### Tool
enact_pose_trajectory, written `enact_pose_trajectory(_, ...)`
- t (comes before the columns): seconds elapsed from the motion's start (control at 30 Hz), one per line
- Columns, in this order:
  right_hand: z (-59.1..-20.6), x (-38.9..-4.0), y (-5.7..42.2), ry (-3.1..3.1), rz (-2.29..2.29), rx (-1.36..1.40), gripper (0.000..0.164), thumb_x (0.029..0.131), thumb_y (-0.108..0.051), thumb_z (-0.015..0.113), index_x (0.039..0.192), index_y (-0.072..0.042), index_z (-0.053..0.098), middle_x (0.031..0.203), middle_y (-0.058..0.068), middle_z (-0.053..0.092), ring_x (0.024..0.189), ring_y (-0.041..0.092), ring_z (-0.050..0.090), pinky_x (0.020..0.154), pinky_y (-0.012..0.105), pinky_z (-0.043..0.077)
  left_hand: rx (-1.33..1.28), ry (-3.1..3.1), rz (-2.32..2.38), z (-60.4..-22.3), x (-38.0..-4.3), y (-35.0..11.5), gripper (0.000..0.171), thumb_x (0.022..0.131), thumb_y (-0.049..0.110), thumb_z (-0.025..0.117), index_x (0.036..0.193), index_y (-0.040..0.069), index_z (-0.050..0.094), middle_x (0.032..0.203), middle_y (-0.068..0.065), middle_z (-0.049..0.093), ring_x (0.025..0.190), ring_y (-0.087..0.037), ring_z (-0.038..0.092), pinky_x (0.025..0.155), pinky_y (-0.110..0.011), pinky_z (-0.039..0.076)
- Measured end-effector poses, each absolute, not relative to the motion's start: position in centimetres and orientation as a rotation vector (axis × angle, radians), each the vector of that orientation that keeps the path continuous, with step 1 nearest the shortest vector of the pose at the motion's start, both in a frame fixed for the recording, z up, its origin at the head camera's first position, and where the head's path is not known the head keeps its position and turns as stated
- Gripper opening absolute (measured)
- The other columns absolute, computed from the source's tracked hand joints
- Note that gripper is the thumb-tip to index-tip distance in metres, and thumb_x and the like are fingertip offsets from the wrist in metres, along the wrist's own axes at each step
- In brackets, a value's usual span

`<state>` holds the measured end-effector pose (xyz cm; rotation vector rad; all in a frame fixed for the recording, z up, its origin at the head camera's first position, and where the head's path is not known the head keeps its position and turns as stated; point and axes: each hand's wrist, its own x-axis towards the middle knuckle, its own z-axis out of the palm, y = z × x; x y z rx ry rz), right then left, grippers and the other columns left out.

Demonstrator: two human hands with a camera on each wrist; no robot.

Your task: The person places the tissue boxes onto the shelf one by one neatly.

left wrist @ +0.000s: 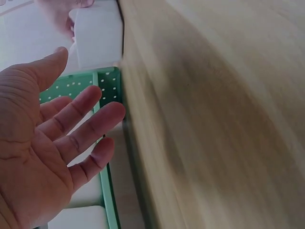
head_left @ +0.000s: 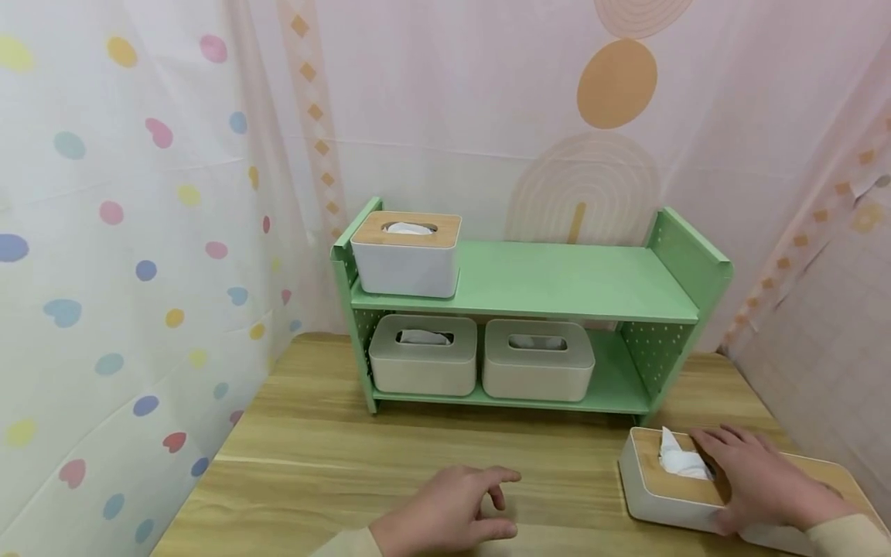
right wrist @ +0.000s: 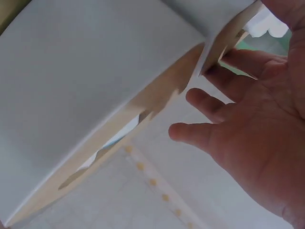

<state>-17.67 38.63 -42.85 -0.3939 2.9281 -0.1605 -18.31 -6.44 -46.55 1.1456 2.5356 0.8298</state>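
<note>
At the table's right side, my right hand spans the end of a white tissue box with a wooden lid, its thumb low on the front side and its fingers across the lid. White tissue sticks out of the box's slot. A second wood-lidded tissue box lies right beside it, partly hidden by the hand and wrist; its slotted lid shows in the right wrist view. My left hand hovers above the table front with loosely bent fingers and nothing in them.
A green two-tier shelf stands at the table's back. On its top left is a white wood-lidded tissue box; below are two plain-lidded ones, a left box and a right box. Patterned curtains surround the wooden table.
</note>
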Motion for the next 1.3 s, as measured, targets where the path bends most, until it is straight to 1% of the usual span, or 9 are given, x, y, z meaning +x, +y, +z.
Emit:
enact_pose_trajectory(0.3, -43.5, -18.4, 31.9, 2.877, -0.438, -0.520, 0.117, 0.065, -0.047, 0.099, 0.158, 0.001, 0.046, 0.151, 0.032, 0.053, 0.128, 0.048, 0.061, 0.092, 0.059, 0.057, 1.097, 2.531, 0.879, -47.5, -18.1, -6.0, 0.064, 0.102, 0.044, 0.074, 0.155, 0.015, 0.055, 0.135, 0.001, 0.073, 0.071, 0.009, 0.056, 0.077, -0.016, 0.051)
enact_pose_trajectory(0.47, -44.0, -18.7, 26.9, 2.862, -0.539, -0.596, 0.117, 0.065, -0.047, 0.098, 0.159, -0.001, 0.045, 0.151, 0.025, 0.053, 0.122, 0.035, 0.065, 0.091, 0.049, 0.058, 0.933, 2.541, 0.900, -47.5, -18.0, -6.1, 0.073, 0.098, 0.049, 0.077, 0.159, 0.017, 0.050, 0.152, 0.001, 0.064, 0.108, -0.002, 0.069, 0.096, -0.027, 0.058)
enact_pose_trajectory(0.57, -44.2, -19.1, 23.9, 2.856, -0.585, -0.623, 0.118, 0.066, -0.050, 0.098, 0.159, -0.001, 0.045, 0.150, 0.023, 0.054, 0.119, 0.031, 0.065, 0.092, 0.049, 0.059, 0.800, 2.519, 1.001, -47.7, -18.0, -6.6, 0.083, 0.096, 0.049, 0.079, 0.163, 0.014, 0.045, 0.131, 0.000, 0.073, 0.103, -0.007, 0.072, 0.085, -0.028, 0.061)
enact_pose_trajectory(0.7, -44.5, -19.3, 20.9, 2.860, -0.632, -0.642, 0.121, 0.067, -0.056, 0.098, 0.160, 0.000, 0.044, 0.151, 0.023, 0.054, 0.120, 0.034, 0.066, 0.095, 0.054, 0.059, 0.697, 2.513, 1.195, -48.1, -18.1, -7.6, 0.090, 0.095, 0.043, 0.082, 0.164, 0.005, 0.039, 0.096, 0.001, 0.066, 0.061, -0.004, 0.057, 0.056, -0.022, 0.049)
enact_pose_trajectory(0.87, -45.3, -18.9, 20.0, 2.858, -0.764, -0.611, 0.132, 0.069, -0.062, 0.096, 0.165, 0.003, 0.033, 0.162, 0.028, 0.045, 0.135, 0.042, 0.061, 0.105, 0.060, 0.055, 0.683, 2.572, 1.306, -48.3, -18.1, -8.3, 0.092, 0.094, 0.041, 0.084, 0.162, 0.001, 0.039, 0.090, 0.000, 0.066, 0.053, 0.001, 0.050, 0.052, -0.020, 0.044)
enact_pose_trajectory(0.93, -45.9, -18.6, 20.5, 2.825, -0.863, -0.568, 0.135, 0.072, -0.062, 0.095, 0.167, 0.005, 0.025, 0.165, 0.031, 0.039, 0.138, 0.042, 0.059, 0.108, 0.059, 0.054, 0.684, 2.559, 1.337, -48.4, -18.1, -8.6, 0.093, 0.094, 0.042, 0.084, 0.163, -0.001, 0.038, 0.099, -0.007, 0.071, 0.053, 0.001, 0.052, 0.053, -0.020, 0.045)
enact_pose_trajectory(1.0, -46.5, -18.3, 21.3, 2.770, -0.976, -0.538, 0.134, 0.076, -0.057, 0.094, 0.167, 0.008, 0.020, 0.164, 0.033, 0.042, 0.132, 0.037, 0.065, 0.105, 0.050, 0.057, 0.676, 2.512, 1.378, -48.5, -18.1, -8.9, 0.094, 0.095, 0.041, 0.083, 0.164, -0.002, 0.035, 0.127, -0.017, 0.072, 0.060, 0.001, 0.059, 0.058, -0.018, 0.050)
enact_pose_trajectory(1.1, -47.5, -18.0, 22.5, 2.629, -1.176, -0.542, 0.123, 0.083, -0.042, 0.093, 0.166, 0.011, 0.019, 0.156, 0.035, 0.050, 0.114, 0.027, 0.075, 0.093, 0.033, 0.061, 0.651, 2.406, 1.442, -48.9, -18.1, -9.2, 0.095, 0.097, 0.035, 0.082, 0.166, -0.003, 0.029, 0.160, -0.027, 0.051, 0.076, -0.002, 0.073, 0.070, -0.018, 0.059)
enact_pose_trajectory(1.3, -48.5, -18.0, 23.6, 2.416, -1.410, -0.539, 0.114, 0.088, -0.027, 0.091, 0.166, 0.011, 0.018, 0.156, 0.040, 0.047, 0.114, 0.030, 0.076, 0.089, 0.029, 0.063, 0.626, 2.329, 1.480, -49.3, -18.6, -9.3, 0.095, 0.096, 0.031, 0.083, 0.168, 0.000, 0.028, 0.165, -0.028, 0.043, 0.085, -0.007, 0.078, 0.075, -0.020, 0.061)
